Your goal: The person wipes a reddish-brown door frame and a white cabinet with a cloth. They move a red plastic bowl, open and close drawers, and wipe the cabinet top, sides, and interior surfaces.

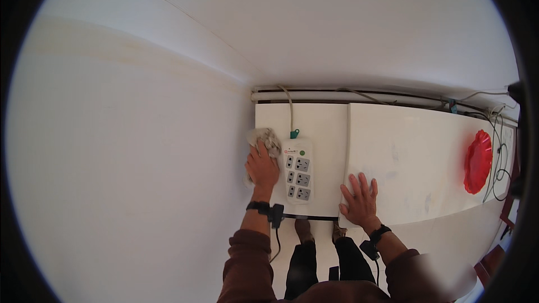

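Brown sleeves [247, 258]; cloth [265, 136] under left hand [262, 169].

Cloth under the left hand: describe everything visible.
The cloth is pale grey with darker mottling, soft-looking and crumpled. The left hand lies over it, hiding part; a paler bit shows along the hand's outer side. It sits at the white tabletop's left edge, beside the wall, left of the power strip. Contact with either isn't clear.

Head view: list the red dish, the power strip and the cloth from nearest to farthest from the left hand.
From the left hand:
1. Cloth: touching it, at the far side of the hand.
2. Power strip: just to its right.
3. Red dish: far to its right.
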`<state>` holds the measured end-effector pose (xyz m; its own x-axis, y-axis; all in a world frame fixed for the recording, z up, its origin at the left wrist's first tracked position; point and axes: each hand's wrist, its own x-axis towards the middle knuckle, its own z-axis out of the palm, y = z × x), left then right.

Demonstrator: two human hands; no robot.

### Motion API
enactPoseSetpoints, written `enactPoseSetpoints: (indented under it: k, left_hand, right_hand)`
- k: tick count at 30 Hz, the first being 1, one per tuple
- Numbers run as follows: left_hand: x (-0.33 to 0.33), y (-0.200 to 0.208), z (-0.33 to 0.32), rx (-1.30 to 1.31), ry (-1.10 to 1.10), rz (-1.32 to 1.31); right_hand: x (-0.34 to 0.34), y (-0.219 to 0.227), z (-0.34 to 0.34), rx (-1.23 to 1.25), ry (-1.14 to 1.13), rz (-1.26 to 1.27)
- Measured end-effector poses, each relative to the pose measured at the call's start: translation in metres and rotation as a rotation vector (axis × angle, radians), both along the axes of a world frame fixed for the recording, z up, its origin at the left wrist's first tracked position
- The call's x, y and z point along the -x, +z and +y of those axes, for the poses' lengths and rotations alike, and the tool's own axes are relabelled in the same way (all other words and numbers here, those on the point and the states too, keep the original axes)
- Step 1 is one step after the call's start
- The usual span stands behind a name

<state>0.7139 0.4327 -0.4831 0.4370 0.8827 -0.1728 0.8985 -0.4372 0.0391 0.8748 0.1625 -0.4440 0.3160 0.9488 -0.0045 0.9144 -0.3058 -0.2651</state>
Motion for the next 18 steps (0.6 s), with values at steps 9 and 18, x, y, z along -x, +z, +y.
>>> enactPoseSetpoints:
  k: [9,18]
  left_hand:
    - [-0.072,-0.015,0.09,-0.121,-0.214,-0.085]
    - [0.018,0.017,0.012,-0.008,-0.438,-0.167]
  right_hand:
    - [0.001,0.001,0.001,0.024,-0.012,-0.006]
    - [0.003,0.006,0.002,0.028,-0.025,-0.009]
